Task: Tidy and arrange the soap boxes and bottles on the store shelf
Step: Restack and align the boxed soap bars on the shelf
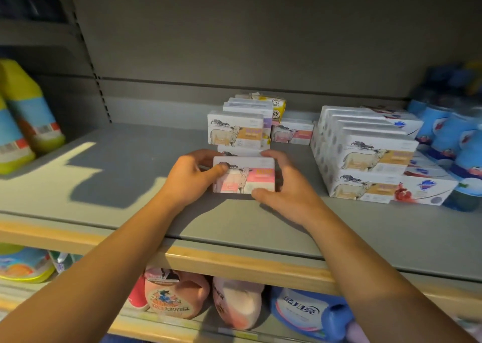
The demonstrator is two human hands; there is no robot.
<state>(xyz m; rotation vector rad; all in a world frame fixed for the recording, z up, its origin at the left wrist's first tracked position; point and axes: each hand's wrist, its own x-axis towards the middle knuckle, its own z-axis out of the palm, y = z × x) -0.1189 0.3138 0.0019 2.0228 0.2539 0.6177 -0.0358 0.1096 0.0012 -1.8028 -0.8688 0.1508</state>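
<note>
Both hands, left hand (191, 177) and right hand (283, 186), grip a white soap box (243, 175) with pink label and sheep drawing

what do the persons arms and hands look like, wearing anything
Both forearms are bare, with no sleeves in view. The left hand and right hand wear no gloves, and no rings, watch or bracelet show on either.

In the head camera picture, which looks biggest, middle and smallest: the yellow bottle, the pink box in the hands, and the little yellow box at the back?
1. Yellow bottle, biggest, though it is partly cut off at the edge.
2. Pink box, held by both hands, left hand and right hand.
3. Yellow box, smallest; it sits farther back and half hidden, so that is unsure.
</note>
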